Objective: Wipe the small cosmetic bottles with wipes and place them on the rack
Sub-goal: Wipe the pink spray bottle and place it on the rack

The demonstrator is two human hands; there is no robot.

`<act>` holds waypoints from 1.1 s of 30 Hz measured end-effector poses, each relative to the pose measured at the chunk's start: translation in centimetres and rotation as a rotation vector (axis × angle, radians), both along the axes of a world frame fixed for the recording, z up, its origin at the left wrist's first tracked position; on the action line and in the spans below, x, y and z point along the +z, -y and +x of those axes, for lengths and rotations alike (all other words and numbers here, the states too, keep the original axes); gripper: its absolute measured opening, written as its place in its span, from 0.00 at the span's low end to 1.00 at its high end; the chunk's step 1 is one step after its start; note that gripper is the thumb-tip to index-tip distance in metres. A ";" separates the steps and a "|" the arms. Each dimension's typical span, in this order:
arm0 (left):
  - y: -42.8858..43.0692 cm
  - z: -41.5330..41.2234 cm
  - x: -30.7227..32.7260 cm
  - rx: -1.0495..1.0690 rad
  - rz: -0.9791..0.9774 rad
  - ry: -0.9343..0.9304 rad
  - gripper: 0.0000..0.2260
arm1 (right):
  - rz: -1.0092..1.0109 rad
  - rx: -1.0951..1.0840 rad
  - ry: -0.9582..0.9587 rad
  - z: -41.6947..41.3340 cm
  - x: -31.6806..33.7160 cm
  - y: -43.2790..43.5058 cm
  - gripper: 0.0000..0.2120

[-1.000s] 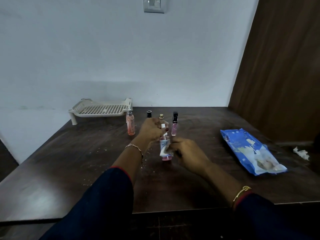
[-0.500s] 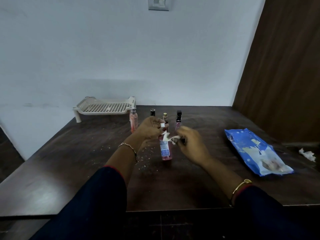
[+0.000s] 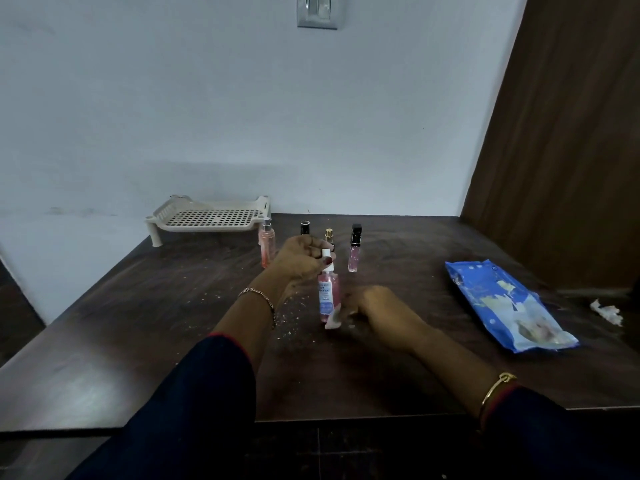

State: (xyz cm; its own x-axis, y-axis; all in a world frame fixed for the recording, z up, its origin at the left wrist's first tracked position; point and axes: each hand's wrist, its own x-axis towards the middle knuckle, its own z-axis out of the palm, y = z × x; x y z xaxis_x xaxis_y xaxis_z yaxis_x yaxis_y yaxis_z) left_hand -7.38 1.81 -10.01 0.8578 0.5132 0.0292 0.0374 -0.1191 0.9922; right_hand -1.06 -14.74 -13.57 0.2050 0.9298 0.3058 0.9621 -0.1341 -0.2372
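Left hand (image 3: 298,259) pinches the white cap of the upright pink bottle (image 3: 327,292) on the table (image 3: 166,327); right hand (image 3: 379,313), fingers curled, holds a wipe (image 3: 333,319) against its lower side. Its blue label is too blurred to read.

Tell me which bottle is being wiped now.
The pink bottle with the blue label: the left hand grips its white cap, and the right hand holds a wipe to its base. The other bottles stand in a row behind.
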 end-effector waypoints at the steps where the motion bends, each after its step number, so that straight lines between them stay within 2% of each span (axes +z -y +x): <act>1: 0.0 -0.1 0.0 0.003 -0.006 0.005 0.08 | 0.107 -0.044 -0.102 0.4 0.3 -0.2 0.08; 3: -0.2 -0.1 -0.1 0.016 -0.023 -0.002 0.08 | 0.351 -0.179 -0.206 1.1 0.7 -1.0 0.14; 5: -0.5 -0.2 -0.2 0.032 0.006 -0.038 0.08 | 0.420 -0.232 -0.201 1.1 0.6 -1.9 0.09; 6: -0.6 -0.2 -0.2 0.034 0.012 -0.049 0.09 | 0.400 -0.217 -0.187 0.9 0.3 -2.3 0.08; 9: -1.2 -0.3 -0.4 0.036 -0.064 -0.049 0.10 | 0.321 -0.153 -0.200 0.7 -1.3 -2.6 0.11; 13: -1.7 -0.5 -0.8 0.042 -0.143 -0.039 0.10 | 0.198 -0.130 -0.166 0.6 -2.2 -1.6 0.09; 17: -1.0 -0.3 -0.3 0.014 -0.054 -0.040 0.10 | 0.046 -0.018 -0.075 0.4 -1.3 -0.4 0.09; 19: -0.7 -0.3 -0.1 0.022 -0.033 -0.036 0.09 | -0.007 -0.032 -0.089 0.8 -1.4 -0.2 0.09; 24: -1.0 -1.2 0.1 0.019 -0.010 -0.021 0.09 | 0.229 -0.193 -0.388 0.4 -1.9 -0.6 0.08; 29: -3.1 -3.5 1.6 0.106 0.043 0.001 0.13 | 0.368 -0.191 -0.710 0.1 -1.1 -2.3 0.06; 33: -6.9 -5.0 3.4 0.251 0.052 0.061 0.09 | 0.454 -0.180 -0.826 -1.0 -0.3 -4.5 0.13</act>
